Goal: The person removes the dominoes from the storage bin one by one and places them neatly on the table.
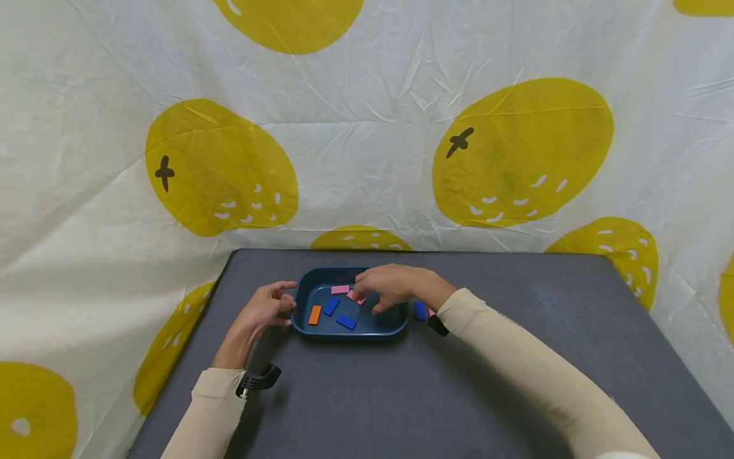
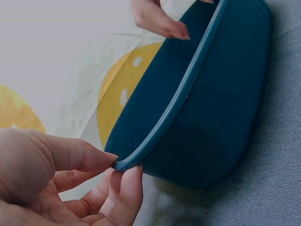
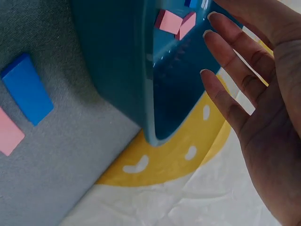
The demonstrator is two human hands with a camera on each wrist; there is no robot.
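Observation:
My left hand (image 1: 265, 310) pinches the left end of the rim of a dark blue rectangular tub (image 1: 351, 335), thumb above and fingers below in the left wrist view. Over the tub's right half hovers my right hand (image 1: 390, 285), its fingers loosely spread and nothing visible in them. Its fingertips overlap a pink block (image 1: 360, 301) in the head view. Inside the tub lie another pink block (image 1: 340, 289), an orange block (image 1: 315, 315) and two blue blocks, one toward the middle (image 1: 331, 306) and one nearer the front (image 1: 346, 321).
Right of the tub, a blue block (image 3: 29, 89) and a pink block (image 3: 8, 133) lie on the grey tabletop (image 1: 344, 395), partly hidden by the right wrist in the head view. A white cloth with yellow fruit shapes (image 1: 367, 159) hangs behind the table.

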